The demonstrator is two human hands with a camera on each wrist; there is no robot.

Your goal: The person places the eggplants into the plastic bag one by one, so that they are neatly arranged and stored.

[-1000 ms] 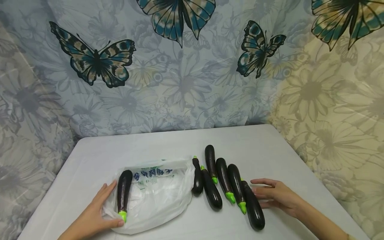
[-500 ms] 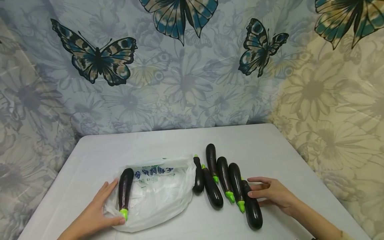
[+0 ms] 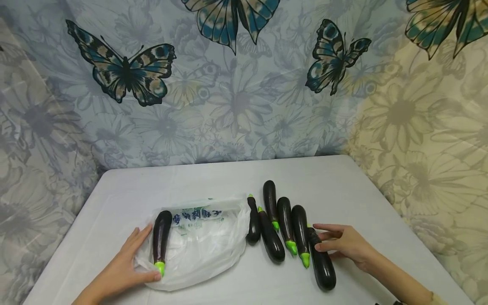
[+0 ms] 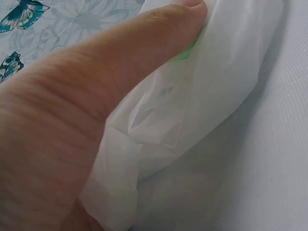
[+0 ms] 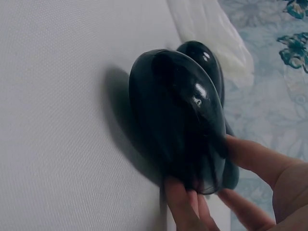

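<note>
Where the white table meets the left edge of a thin white plastic bag, the person's left hand lies with its fingers spread and its thumb resting on the plastic. Just beside that thumb is the green cap of a lone eggplant, which lies on the bag's left part, cap toward the person; whether thumb and cap touch, one cannot tell. At the bag's right edge lies a small eggplant, cap pointing away, and close beside it a plumper eggplant pointing the same way. Next come a rearmost eggplant, a middle eggplant and a neighbouring eggplant, all with caps toward the person. Farthest right is an outermost eggplant, cap away, its narrower end pinched between the thumb and fingers of the right hand; whether it is lifted at all cannot be told. Across the back hangs a butterfly-printed cloth.
</note>
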